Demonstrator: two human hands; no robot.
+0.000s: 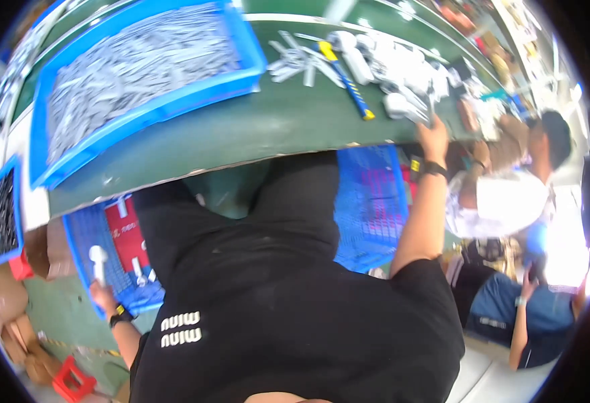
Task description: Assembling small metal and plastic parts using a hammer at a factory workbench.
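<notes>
The white pieces (402, 64) look like smooth, glossy plastic, as does the blue tray (154, 125), while the worktop (268, 121) is smooth and faintly shiny and the black shirt (295, 309) is matt cloth.

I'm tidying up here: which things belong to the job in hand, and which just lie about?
Apparently in use:
white round-headed plastic piece in the left hand
white plastic pieces by the right hand

Apparently lying about:
red plastic stool
brown cardboard boxes
slim blue-and-yellow tool, perhaps

1 white piece (98, 258), rounded head outward, is held at a blue basket (71, 245), 1 slim grey strip (432, 101) near white parts (402, 67).
</notes>
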